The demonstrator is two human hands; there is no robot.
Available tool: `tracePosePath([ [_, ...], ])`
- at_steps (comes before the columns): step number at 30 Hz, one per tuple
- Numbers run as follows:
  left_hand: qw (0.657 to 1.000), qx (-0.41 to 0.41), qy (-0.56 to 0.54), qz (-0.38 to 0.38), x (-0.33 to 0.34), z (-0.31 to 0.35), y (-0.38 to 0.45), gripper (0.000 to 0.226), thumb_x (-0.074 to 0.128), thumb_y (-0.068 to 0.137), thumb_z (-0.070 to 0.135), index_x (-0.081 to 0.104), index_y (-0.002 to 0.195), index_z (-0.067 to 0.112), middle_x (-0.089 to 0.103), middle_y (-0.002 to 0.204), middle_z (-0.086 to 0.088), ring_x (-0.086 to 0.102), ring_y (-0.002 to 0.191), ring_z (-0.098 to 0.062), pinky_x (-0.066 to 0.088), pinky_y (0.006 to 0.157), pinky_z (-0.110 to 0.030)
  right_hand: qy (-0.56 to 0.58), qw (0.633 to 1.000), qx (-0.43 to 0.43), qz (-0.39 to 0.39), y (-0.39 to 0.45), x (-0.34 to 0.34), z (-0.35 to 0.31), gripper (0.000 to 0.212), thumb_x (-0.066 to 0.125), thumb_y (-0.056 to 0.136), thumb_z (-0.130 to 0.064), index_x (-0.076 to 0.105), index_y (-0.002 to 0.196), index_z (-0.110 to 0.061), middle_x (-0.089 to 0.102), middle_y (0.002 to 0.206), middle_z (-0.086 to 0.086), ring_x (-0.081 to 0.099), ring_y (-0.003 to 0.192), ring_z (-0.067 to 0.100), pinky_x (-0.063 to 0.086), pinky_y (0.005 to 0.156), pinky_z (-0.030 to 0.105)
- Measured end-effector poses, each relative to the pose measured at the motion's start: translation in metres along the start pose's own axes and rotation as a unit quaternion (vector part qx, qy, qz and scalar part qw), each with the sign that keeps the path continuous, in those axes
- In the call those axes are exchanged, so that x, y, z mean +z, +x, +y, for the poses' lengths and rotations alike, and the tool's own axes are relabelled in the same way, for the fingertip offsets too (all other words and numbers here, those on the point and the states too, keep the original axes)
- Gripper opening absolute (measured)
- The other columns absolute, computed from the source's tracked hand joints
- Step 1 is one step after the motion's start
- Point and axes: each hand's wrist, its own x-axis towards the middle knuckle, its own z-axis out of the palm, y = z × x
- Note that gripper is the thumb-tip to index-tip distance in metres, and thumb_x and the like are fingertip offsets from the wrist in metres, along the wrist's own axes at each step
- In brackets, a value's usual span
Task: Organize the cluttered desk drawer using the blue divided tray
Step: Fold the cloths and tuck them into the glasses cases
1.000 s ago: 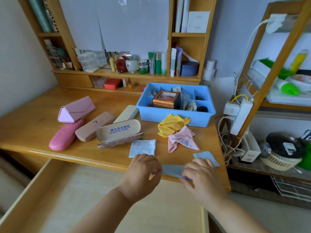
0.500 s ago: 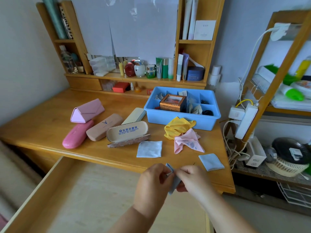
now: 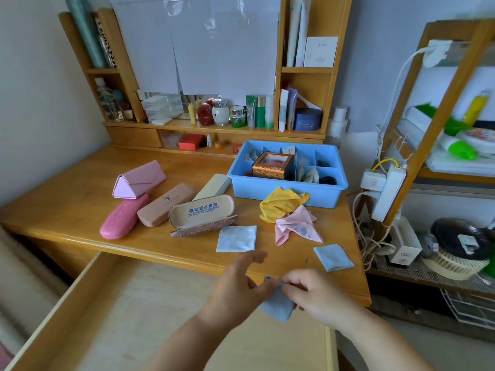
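Note:
A small light-blue cloth [image 3: 277, 306] hangs folded between my two hands above the open drawer [image 3: 128, 311]. My left hand [image 3: 238, 287] pinches its top edge with thumb and a finger, the other fingers spread. My right hand [image 3: 318, 295] pinches the same edge from the right. The blue divided tray [image 3: 281, 190] stands at the back right of the desk, holding a brown patterned box [image 3: 272, 167] and small items. On the desk lie a folded blue cloth [image 3: 333, 257], a pale flat cloth [image 3: 237, 238], a pink cloth [image 3: 297, 227] and a yellow cloth [image 3: 280, 202].
Several glasses cases lie left of the tray: a pink triangular one [image 3: 139, 179], a glossy pink one [image 3: 123, 216], a tan one [image 3: 166, 204], a cream one [image 3: 213, 186] and an open beige one [image 3: 202, 214]. A power strip with cables [image 3: 385, 194] hangs at the right.
The cloth has been lifted off the desk edge and folded smaller between both hands. It now hangs over the drawer, and my left fingers have spread.

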Motion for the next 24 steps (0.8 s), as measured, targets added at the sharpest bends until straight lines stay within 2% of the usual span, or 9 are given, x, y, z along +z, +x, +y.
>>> tracePosePath([
  [3, 0.992, -0.052, -0.031, -0.109, 0.002, 0.006, 0.006, 0.003, 0.07, 0.083, 0.018, 0.069, 0.081, 0.018, 0.066, 0.06, 0.007, 0.057, 0.046, -0.009, 0.048, 0.049, -0.021, -0.05, 0.999, -0.006, 0.019, -0.009, -0.011, 0.005, 0.016, 0.057, 0.093, -0.026, 0.069, 0.083, -0.024, 0.056, 0.061, -0.012, 0.048, 0.056, 0.0, 0.039, 0.057, 0.019],
  [5, 0.989, -0.059, -0.076, -0.113, 0.011, 0.012, 0.009, 0.009, 0.068, 0.085, 0.013, 0.066, 0.076, 0.014, 0.066, 0.057, 0.003, 0.061, 0.051, -0.011, 0.053, 0.055, -0.024, -0.024, 0.998, 0.006, 0.049, -0.015, -0.022, 0.009, 0.014, 0.059, 0.092, -0.025, 0.069, 0.082, -0.026, 0.061, 0.059, -0.009, 0.054, 0.052, 0.001, 0.044, 0.054, 0.018],
  [8, 0.993, -0.018, -0.095, -0.061, 0.029, 0.018, 0.019, 0.017, 0.069, 0.082, 0.006, 0.065, 0.074, 0.02, 0.068, 0.063, 0.003, 0.06, 0.056, -0.009, 0.049, 0.057, -0.019, 0.042, 0.989, -0.015, 0.138, -0.021, -0.041, 0.017, 0.015, 0.063, 0.089, -0.017, 0.071, 0.083, -0.029, 0.072, 0.073, -0.008, 0.067, 0.068, 0.003, 0.053, 0.067, 0.017],
  [10, 0.996, 0.036, -0.07, -0.028, 0.042, 0.024, 0.028, 0.026, 0.07, 0.08, 0.004, 0.065, 0.073, 0.029, 0.069, 0.068, 0.009, 0.061, 0.06, -0.003, 0.046, 0.059, -0.015, 0.025, 0.981, -0.053, 0.186, -0.021, -0.056, 0.024, 0.018, 0.066, 0.086, -0.018, 0.071, 0.083, -0.036, 0.072, 0.085, -0.016, 0.066, 0.079, 0.0, 0.049, 0.071, 0.012],
  [12, 0.993, 0.114, -0.025, -0.018, 0.054, 0.027, 0.039, 0.029, 0.069, 0.08, 0.003, 0.064, 0.077, 0.031, 0.069, 0.084, 0.017, 0.067, 0.079, -0.001, 0.051, 0.075, -0.016, 0.039, 0.977, -0.082, 0.192, -0.018, -0.072, 0.031, 0.021, 0.067, 0.085, -0.013, 0.072, 0.084, -0.034, 0.07, 0.098, -0.022, 0.065, 0.089, -0.002, 0.048, 0.076, 0.011],
  [15, 0.976, 0.204, 0.072, -0.007, 0.072, 0.029, 0.055, 0.014, 0.068, 0.081, 0.005, 0.069, 0.081, 0.02, 0.067, 0.107, 0.014, 0.059, 0.103, 0.0, 0.043, 0.092, -0.014, -0.001, 0.972, -0.11, 0.209, -0.008, -0.09, 0.046, 0.018, 0.067, 0.083, -0.01, 0.072, 0.081, -0.027, 0.065, 0.109, -0.022, 0.059, 0.105, -0.006, 0.045, 0.087, 0.012],
  [19, 0.962, 0.243, 0.121, 0.021, 0.097, 0.023, 0.072, 0.012, 0.065, 0.08, 0.006, 0.071, 0.085, 0.015, 0.07, 0.106, 0.006, 0.049, 0.101, 0.01, 0.032, 0.084, 0.003, -0.087, 0.959, -0.118, 0.241, 0.003, -0.1, 0.07, 0.022, 0.066, 0.084, -0.007, 0.069, 0.084, -0.029, 0.063, 0.108, -0.024, 0.056, 0.104, -0.01, 0.039, 0.083, 0.0],
  [22, 0.956, 0.246, 0.158, -0.023, 0.107, 0.014, 0.074, 0.017, 0.061, 0.082, 0.009, 0.071, 0.095, 0.016, 0.07, 0.104, 0.003, 0.061, 0.097, -0.01, 0.04, 0.085, -0.01, -0.162, 0.956, -0.108, 0.219, 0.006, -0.094, 0.089, 0.023, 0.064, 0.084, -0.005, 0.07, 0.085, -0.027, 0.062, 0.109, -0.021, 0.055, 0.108, -0.006, 0.036, 0.092, 0.004],
  [24, 0.932, 0.287, 0.216, -0.053, 0.109, 0.008, 0.072, 0.022, 0.059, 0.081, 0.01, 0.071, 0.099, 0.017, 0.071, 0.104, 0.004, 0.06, 0.092, -0.019, 0.045, 0.085, -0.026, -0.213, 0.949, -0.101, 0.21, 0.007, -0.089, 0.097, 0.019, 0.064, 0.083, -0.004, 0.073, 0.085, -0.021, 0.064, 0.111, -0.015, 0.053, 0.113, 0.003, 0.038, 0.101, 0.02],
])
